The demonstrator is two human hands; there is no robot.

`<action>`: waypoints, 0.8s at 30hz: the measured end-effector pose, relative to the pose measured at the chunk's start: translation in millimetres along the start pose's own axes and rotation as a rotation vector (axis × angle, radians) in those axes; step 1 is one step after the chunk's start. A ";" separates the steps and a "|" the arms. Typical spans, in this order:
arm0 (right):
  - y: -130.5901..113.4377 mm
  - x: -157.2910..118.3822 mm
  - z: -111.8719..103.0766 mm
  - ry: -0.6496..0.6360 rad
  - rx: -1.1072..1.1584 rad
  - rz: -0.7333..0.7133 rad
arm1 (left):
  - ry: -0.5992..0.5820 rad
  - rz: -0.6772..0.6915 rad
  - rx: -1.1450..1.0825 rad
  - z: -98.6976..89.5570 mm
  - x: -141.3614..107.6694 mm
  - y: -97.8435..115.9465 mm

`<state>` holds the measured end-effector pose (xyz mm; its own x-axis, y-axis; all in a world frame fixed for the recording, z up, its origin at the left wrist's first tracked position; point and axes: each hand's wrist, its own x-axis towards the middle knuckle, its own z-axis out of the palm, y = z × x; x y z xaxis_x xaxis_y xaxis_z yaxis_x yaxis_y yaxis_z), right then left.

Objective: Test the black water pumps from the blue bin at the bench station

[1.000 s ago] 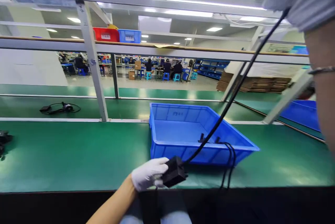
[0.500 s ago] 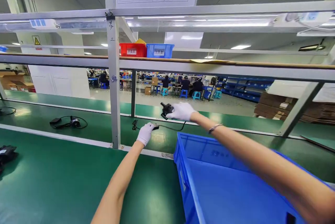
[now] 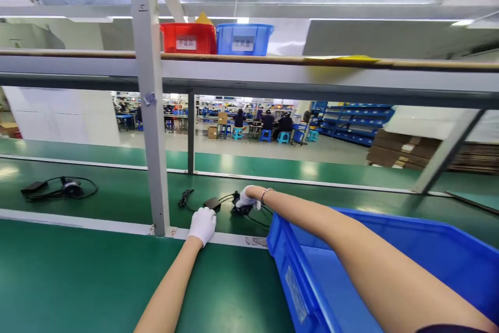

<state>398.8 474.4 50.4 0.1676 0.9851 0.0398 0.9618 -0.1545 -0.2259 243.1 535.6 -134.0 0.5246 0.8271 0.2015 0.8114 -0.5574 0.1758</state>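
Observation:
My right hand (image 3: 248, 199), in a white glove, reaches down to the green surface beyond the white strip. Its fingers are closed on a black corded device (image 3: 237, 204), partly hidden by the glove. My left hand (image 3: 202, 225), also gloved, is at the white strip with its fingers curled at the near edge of a small flat black box (image 3: 212, 203). Thin black cable runs between box and device. A bundled end of the cord (image 3: 185, 198) lies left of the box.
A large blue bin (image 3: 300, 281) stands under my right forearm. Another corded black device (image 3: 70, 187) lies at the left, past a metal post (image 3: 150, 115). Overhead, a shelf (image 3: 249, 70) carries a red bin (image 3: 187, 37) and a blue bin (image 3: 245, 38). People sit far behind.
My right hand has lowered the black device from the air to the green surface. My left hand has drawn slightly back and lower, with the box now lying down. The view has shifted.

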 end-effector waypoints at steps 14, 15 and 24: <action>231.5 -263.2 -114.2 -0.472 -0.140 0.611 | 0.079 -0.218 -0.329 -65.6 -62.2 19.3; 239.2 -285.0 -101.5 -0.513 -0.146 0.636 | 0.095 -0.217 -0.368 -75.4 -68.4 27.2; 244.9 -355.7 -72.3 -0.367 -0.099 0.453 | -0.063 0.145 -1.039 -201.3 -147.5 193.1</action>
<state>590.4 80.6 51.2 0.4974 0.7783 -0.3831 0.8304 -0.5550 -0.0494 270.5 291.6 64.1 0.6353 0.7334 0.2417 0.1353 -0.4139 0.9002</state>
